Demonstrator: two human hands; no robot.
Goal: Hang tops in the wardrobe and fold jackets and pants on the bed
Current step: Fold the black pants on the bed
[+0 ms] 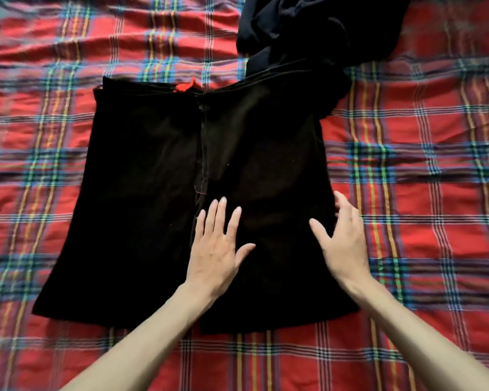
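Black garment (141,179): spread flat under both your hands on the red plaid bedspread (421,165). Your left hand (218,249): palm down on the cloth, fingers spread, beside the centre seam. Your right hand (342,241): at the garment's right edge, thumb splayed, fingers loosely bent over that edge, gripping nothing visible. Red tag (185,86) and button (200,107): well beyond your left fingertips. Dark heap of clothes (308,24): far beyond your right hand, touching the garment's top corner.
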